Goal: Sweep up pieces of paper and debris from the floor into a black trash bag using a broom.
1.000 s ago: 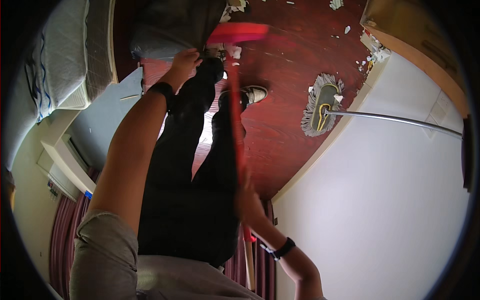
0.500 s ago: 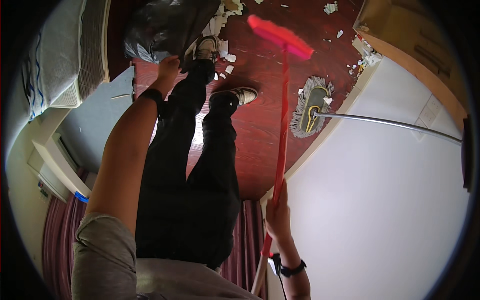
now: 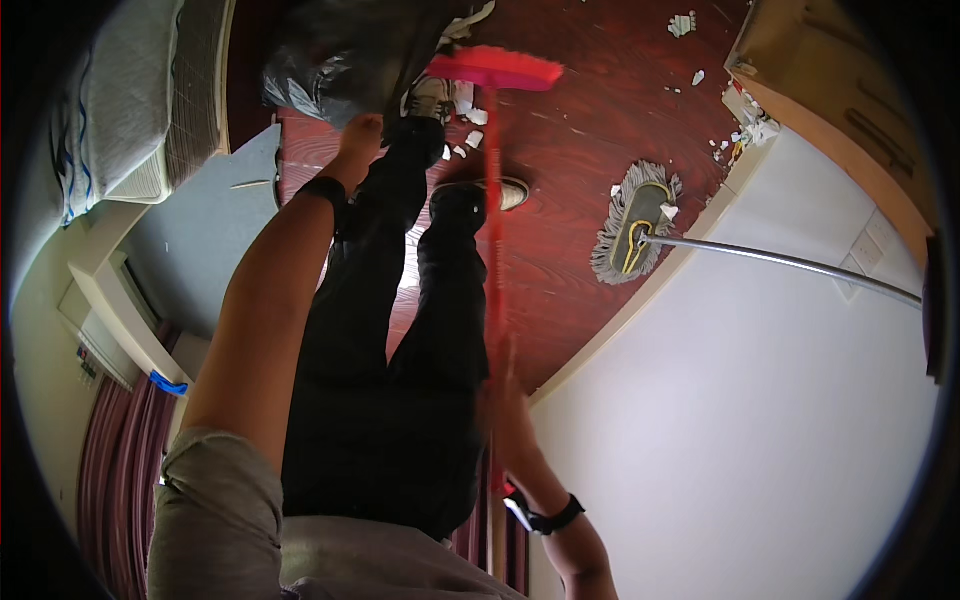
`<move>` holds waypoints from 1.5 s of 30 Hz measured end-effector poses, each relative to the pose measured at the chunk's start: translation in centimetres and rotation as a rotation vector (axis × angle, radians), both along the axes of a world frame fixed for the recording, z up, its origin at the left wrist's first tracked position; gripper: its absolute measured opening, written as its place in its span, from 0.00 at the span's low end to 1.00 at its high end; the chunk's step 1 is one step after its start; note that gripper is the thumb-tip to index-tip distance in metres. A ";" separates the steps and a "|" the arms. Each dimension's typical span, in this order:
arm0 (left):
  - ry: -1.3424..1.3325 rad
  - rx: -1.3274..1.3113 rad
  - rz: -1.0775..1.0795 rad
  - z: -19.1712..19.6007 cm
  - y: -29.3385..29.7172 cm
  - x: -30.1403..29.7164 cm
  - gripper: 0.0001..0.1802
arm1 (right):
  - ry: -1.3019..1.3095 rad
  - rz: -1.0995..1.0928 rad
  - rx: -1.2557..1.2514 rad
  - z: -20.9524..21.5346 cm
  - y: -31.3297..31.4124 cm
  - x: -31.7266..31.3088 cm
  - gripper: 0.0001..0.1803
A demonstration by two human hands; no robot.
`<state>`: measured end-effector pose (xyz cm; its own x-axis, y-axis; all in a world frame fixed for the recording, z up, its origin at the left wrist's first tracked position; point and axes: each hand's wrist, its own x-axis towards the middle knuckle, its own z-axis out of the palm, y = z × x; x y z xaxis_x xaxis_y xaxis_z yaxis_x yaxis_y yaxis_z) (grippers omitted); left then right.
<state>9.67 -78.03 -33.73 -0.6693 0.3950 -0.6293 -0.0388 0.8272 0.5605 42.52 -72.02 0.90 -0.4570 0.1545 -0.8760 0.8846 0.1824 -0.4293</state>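
My right hand [image 3: 508,400] is wrapped round the red handle of a broom [image 3: 494,250], slightly smeared by motion. Its pink-red head [image 3: 505,70] is raised at the top of the view, in front of my left shoe and some pale scraps. At the upper left, my left hand [image 3: 363,133] is closed on the near edge of a black plastic bag [image 3: 330,60]; the fingers are partly hidden. Torn white scraps [image 3: 475,139] lie on the red-brown wood floor [image 3: 560,170] beside my shoes.
A grey string mop [image 3: 640,215] lies near the white wall [image 3: 720,400], its metal pole running right. More debris [image 3: 745,125] collects by the wooden furniture [image 3: 800,70] at the upper right. A mattress [image 3: 125,100] and grey board [image 3: 205,240] are on the left. Dark curtains [image 3: 115,460] hang lower left.
The broom has swung left with my right hand, its head going from right of my feet to over the scraps near my left shoe. My left hand stays at the bag.
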 end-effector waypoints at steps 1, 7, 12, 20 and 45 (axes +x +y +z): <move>-0.010 -0.001 -0.003 0.0 -0.3 0.5 0.14 | -0.010 -0.003 -0.001 0.7 -0.5 -0.9 0.40; -0.143 0.151 -0.155 -1.8 -4.4 -0.8 0.10 | 0.192 -0.066 -0.088 1.7 -2.2 -4.3 0.37; -0.636 0.230 0.537 0.5 -4.1 -1.2 0.12 | 0.251 0.209 -0.029 -2.7 -1.7 -2.7 0.34; -0.290 0.186 -0.009 0.9 -3.8 -5.1 0.09 | 0.081 -0.279 -0.260 6.1 0.9 2.8 0.37; -0.389 0.600 0.130 34.1 6.2 -10.7 0.07 | -0.142 -1.440 -0.291 16.4 -0.3 19.4 0.30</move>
<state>-1.06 -71.84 0.32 -0.5059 0.6798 -0.5310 -0.4049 0.3565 0.8420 61.93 -72.36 17.26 0.0248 0.2051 -0.9784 0.2611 -0.9461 -0.1918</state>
